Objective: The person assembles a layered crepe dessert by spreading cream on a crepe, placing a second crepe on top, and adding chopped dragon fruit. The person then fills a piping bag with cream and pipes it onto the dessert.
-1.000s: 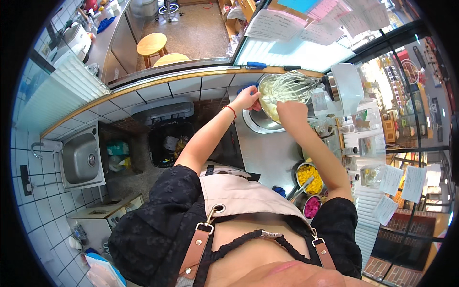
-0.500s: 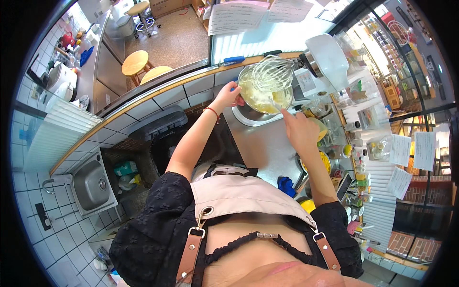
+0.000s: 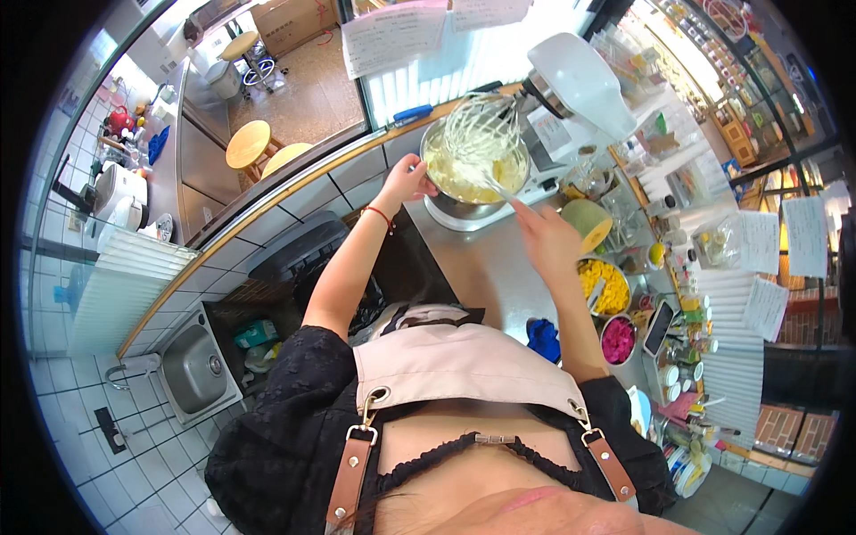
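Two hands are being used, well apart. The rim of the bowl [image 3: 458,209] is being gripped at its left side by the left hand [image 3: 410,181], fingers curled on the edge; the spatula [image 3: 507,194] is being clasped by the right hand [image 3: 546,234], blade inside the bowl. The bowl is being borne on the white base of the mixer [image 3: 584,85], beneath its raised head.

Progress, as judged: the blending is being read as largely done — the pale mix [image 3: 512,169] is being gathered in the bowl, the whisk [image 3: 486,125] being lifted mostly clear. Left over: a thick coat is being carried on the wires, and smears are being borne by the bowl's wall. Whether the wires are being touched by the blade cannot be told.

Count: one bowl, one whisk, one spatula, one mixer are being noted. Alongside, one cut squash [image 3: 588,223], one pot of yellow pieces [image 3: 606,285], one pot of pink pieces [image 3: 617,341], one phone [image 3: 658,327] and one blue cloth [image 3: 542,339] are being logged.
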`<state>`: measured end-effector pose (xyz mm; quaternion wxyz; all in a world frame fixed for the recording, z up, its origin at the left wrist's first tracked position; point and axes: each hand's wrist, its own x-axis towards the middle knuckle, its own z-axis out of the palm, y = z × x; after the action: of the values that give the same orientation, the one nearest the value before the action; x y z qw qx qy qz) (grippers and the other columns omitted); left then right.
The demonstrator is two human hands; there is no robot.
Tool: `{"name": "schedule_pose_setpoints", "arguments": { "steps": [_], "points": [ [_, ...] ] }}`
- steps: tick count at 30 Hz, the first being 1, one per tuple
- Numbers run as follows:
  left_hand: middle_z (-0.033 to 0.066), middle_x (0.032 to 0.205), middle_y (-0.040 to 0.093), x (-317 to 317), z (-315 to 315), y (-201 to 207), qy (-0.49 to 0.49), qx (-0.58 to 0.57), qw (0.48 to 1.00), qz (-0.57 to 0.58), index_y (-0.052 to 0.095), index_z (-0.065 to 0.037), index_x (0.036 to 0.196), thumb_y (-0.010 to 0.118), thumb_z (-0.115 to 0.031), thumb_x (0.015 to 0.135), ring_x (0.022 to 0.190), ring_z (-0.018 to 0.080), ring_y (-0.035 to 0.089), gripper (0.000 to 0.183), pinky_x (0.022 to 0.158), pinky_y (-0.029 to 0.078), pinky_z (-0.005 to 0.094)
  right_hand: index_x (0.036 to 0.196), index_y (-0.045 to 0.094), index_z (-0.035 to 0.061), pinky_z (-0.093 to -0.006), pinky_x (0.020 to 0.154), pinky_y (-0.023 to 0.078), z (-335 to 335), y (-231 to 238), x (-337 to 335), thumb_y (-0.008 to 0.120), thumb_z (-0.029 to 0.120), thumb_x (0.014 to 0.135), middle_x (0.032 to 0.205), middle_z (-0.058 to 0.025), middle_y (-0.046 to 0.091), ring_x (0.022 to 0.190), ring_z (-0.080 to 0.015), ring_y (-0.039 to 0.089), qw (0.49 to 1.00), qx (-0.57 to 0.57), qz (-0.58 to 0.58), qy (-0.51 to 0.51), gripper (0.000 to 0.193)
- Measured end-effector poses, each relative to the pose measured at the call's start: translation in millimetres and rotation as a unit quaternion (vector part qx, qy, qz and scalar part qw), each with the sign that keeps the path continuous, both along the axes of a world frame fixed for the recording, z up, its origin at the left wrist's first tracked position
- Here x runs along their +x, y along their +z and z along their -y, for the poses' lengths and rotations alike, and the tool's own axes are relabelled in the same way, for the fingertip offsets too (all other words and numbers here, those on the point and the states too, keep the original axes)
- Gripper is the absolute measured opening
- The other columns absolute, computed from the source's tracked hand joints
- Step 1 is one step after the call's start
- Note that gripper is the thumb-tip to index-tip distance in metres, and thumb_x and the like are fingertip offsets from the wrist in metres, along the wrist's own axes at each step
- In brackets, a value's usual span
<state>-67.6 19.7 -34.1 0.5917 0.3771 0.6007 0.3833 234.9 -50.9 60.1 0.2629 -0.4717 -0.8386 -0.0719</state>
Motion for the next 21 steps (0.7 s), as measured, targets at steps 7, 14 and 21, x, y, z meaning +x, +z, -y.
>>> {"name": "schedule_pose_setpoints", "arguments": {
  "steps": [7, 14, 21],
  "points": [
    [0.0054, 0.075, 0.068, -4, 6, -3, 0.008, 0.008, 1.000, -0.027, 0.044, -0.013, 0.102, 0.046, -0.031, 0.101, 0.071, 0.0196, 0.071, 0.019, 0.063, 0.049, 0.0324, 0.108, 0.070, 0.0263, -0.0401, 0.048, 0.047, 18, 38, 1, 0.063, 0.025, 0.086, 0.067, -0.0055, 0.055, 0.056, -0.0277, 0.060, 0.998, -0.042, 0.038, -0.001, 0.023],
    [0.0059, 0.075, 0.068, 0, -6, -5, 0.000, 0.013, 1.000, -0.027, 0.044, -0.013, 0.103, 0.046, -0.031, 0.100, 0.070, 0.0198, 0.071, 0.018, 0.061, 0.049, 0.0336, 0.109, 0.069, 0.0243, -0.0421, 0.051, 0.049, -17, -6, -21, 0.061, 0.027, 0.088, 0.071, -0.0084, 0.062, 0.061, -0.0296, 0.064, 0.996, -0.081, 0.022, 0.029, 0.023],
    [0.0058, 0.076, 0.067, 8, -8, -8, 0.010, 0.014, 1.000, -0.008, 0.045, -0.013, 0.106, 0.046, -0.030, 0.100, 0.071, 0.0209, 0.071, 0.019, 0.065, 0.051, 0.0358, 0.109, 0.069, 0.0264, -0.0430, 0.049, 0.047, -22, -10, -10, 0.063, 0.029, 0.087, 0.067, -0.0063, 0.059, 0.059, -0.0290, 0.063, 0.999, -0.045, 0.006, -0.023, 0.023]
  ]
}}
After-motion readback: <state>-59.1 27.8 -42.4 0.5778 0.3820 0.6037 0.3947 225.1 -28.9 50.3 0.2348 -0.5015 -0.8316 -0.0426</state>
